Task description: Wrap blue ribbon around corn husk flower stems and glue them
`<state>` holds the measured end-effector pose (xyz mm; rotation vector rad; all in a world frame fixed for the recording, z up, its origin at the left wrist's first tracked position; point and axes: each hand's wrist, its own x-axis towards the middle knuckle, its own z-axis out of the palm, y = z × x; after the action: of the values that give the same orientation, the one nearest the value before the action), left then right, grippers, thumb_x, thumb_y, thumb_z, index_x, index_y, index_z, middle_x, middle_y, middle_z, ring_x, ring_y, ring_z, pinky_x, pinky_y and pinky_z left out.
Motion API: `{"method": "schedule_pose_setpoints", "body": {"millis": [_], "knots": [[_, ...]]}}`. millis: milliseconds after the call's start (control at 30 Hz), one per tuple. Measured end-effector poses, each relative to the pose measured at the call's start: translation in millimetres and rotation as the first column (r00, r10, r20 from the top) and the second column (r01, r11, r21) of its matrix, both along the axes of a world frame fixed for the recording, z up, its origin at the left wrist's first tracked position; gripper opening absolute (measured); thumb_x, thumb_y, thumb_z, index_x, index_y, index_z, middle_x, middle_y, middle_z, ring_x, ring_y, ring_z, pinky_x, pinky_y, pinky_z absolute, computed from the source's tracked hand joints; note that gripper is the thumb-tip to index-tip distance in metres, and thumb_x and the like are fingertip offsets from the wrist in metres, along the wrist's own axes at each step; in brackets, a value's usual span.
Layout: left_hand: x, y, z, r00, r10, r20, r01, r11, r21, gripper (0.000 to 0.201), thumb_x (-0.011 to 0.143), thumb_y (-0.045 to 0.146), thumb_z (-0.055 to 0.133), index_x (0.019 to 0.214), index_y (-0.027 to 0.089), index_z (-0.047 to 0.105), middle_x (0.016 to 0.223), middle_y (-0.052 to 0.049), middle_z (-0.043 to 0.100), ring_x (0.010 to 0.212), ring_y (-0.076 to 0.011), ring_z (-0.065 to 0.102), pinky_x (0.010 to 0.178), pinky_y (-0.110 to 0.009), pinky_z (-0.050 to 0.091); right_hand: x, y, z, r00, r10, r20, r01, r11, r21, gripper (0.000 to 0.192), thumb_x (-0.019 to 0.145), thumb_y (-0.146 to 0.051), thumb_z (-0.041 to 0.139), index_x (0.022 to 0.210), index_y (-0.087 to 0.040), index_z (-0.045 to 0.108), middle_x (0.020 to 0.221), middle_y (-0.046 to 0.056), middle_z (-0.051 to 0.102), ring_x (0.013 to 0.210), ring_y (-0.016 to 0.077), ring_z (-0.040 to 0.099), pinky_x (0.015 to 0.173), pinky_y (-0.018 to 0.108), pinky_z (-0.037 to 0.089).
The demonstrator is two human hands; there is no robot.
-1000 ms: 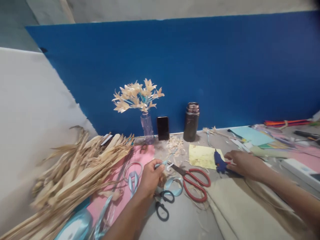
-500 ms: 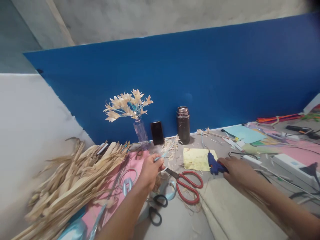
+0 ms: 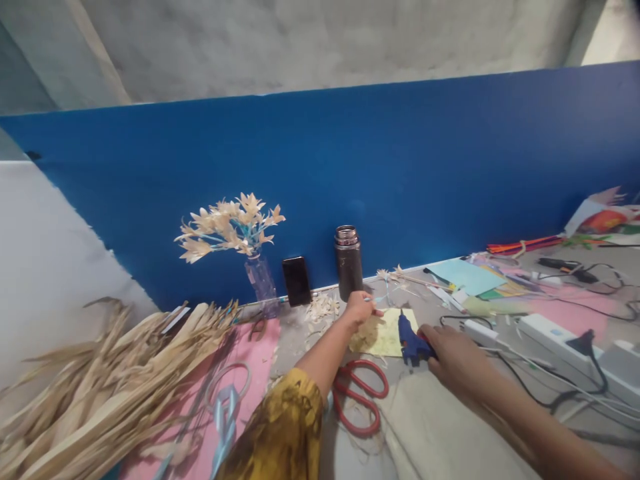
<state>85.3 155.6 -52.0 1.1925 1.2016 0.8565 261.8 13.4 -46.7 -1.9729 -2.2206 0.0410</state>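
My left hand (image 3: 361, 310) reaches out over a yellow sheet (image 3: 397, 323), fingers pinched on a light-blue-wrapped flower stem (image 3: 371, 300). Just beyond it, a few pale flowers (image 3: 390, 274) on thin stems lie by the wall. My right hand (image 3: 450, 347) is closed around the back of a blue glue gun (image 3: 413, 343), whose nozzle points away over the yellow sheet; the grip is partly hidden. Red-handled scissors (image 3: 363, 397) lie below my left wrist, their blades covered by my arm.
Dried husks (image 3: 100, 380) heap on the left beside a pink sheet (image 3: 263, 347). A clear vase (image 3: 261, 283) of pale flowers, a phone (image 3: 297, 280) and a dark flask (image 3: 349, 263) stand along the blue board. To the right are a power strip (image 3: 560, 347) and cables.
My left hand has moved forward and right with the stem, from above the scissors to near the flask. My right hand stays on the glue gun. The view has shifted.
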Motion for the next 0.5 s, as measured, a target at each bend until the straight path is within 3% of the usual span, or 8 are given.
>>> {"method": "schedule_pose_setpoints", "body": {"millis": [100, 233, 400, 500], "knots": [[-0.7, 4.9, -6.0, 0.997, -0.014, -0.072, 0.012, 0.999, -0.031, 0.034, 0.094, 0.033, 0.061, 0.123, 0.016, 0.059, 0.118, -0.009, 0.064, 0.097, -0.0212, 0.065, 0.081, -0.040, 0.058, 6.9, -4.4, -1.3, 0.995, -0.061, -0.073, 0.063, 0.998, 0.027, 0.035, 0.073, -0.011, 0.052, 0.107, -0.017, 0.062, 0.095, 0.014, 0.071, 0.089, 0.0291, 0.063, 0.070, 0.032, 0.034], [2.3, 3.6, -8.4, 0.993, -0.026, -0.118, 0.022, 0.999, -0.041, 0.034, 0.094, 0.033, 0.061, 0.123, 0.016, 0.059, 0.117, -0.009, 0.064, 0.096, -0.0208, 0.066, 0.080, -0.040, 0.058, 17.7, -4.2, -4.6, 0.942, -0.133, -0.307, 0.157, 0.986, 0.053, 0.028, 0.080, -0.020, 0.049, 0.104, -0.017, 0.063, 0.101, 0.015, 0.072, 0.091, 0.0297, 0.064, 0.075, 0.034, 0.039], [6.5, -2.5, -4.0, 0.992, -0.050, -0.117, 0.044, 0.998, -0.052, 0.035, 0.093, 0.033, 0.062, 0.123, 0.015, 0.059, 0.121, -0.010, 0.063, 0.101, -0.0227, 0.065, 0.085, -0.043, 0.056, 36.7, 1.0, 2.8, 0.733, -0.177, -0.657, 0.340, 0.932, 0.128, 0.024, 0.078, -0.035, 0.051, 0.091, -0.020, 0.065, 0.095, 0.015, 0.072, 0.094, 0.0352, 0.063, 0.081, 0.041, 0.043], [3.3, -5.9, 8.2, 0.996, -0.020, -0.088, 0.017, 0.999, -0.031, 0.033, 0.094, 0.033, 0.061, 0.122, 0.016, 0.060, 0.118, -0.009, 0.064, 0.097, -0.0214, 0.065, 0.082, -0.041, 0.057, 47.6, -2.4, 11.7, 0.568, -0.160, -0.808, 0.365, 0.928, 0.073, 0.023, 0.076, -0.039, 0.057, 0.087, -0.021, 0.066, 0.083, 0.010, 0.070, 0.082, 0.0310, 0.063, 0.073, 0.039, 0.045]]}}
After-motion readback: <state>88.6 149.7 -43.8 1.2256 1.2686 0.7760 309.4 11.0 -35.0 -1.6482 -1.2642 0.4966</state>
